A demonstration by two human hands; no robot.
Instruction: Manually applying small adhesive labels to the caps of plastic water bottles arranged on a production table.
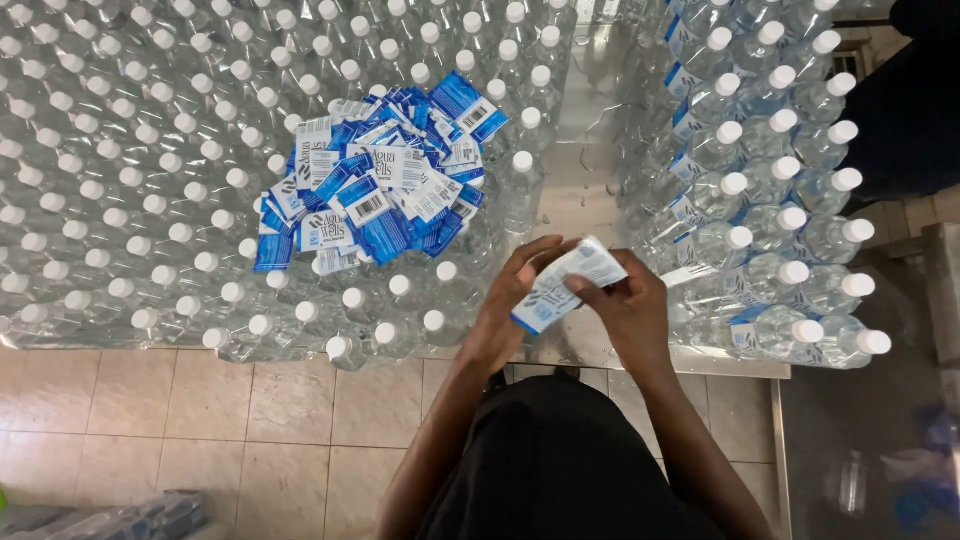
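We are holding one label sleeve [566, 283] between both hands above the bare strip of the metal table [585, 170], near its front edge. Our left hand [512, 300] is pinching the lower, near end of the sleeve, fingers closed on it; our right hand [628, 305] is gripping the upper, far end, thumb and fingers clamped on the opposite edge. We judge that gripping both ends is keeping the thin film taut and flat, so it can be worked open.

The sleeve is appearing as a small flattened band, mostly white with a blue edge and dark printing, tilting from lower left to upper right. Its far corner is projecting past our right fingers.

We are keeping the loose pile of labels [375, 180] on top of the capped, unlabelled bottles [130, 180] to our left, probably because the flat field of white caps is serving as a shelf within easy reach. The labelled bottles [775, 190] are standing as a separate block to our right, blue bands facing the gap, apart from the unlabelled stock. The tiled floor [200, 430] is showing below the table edge.
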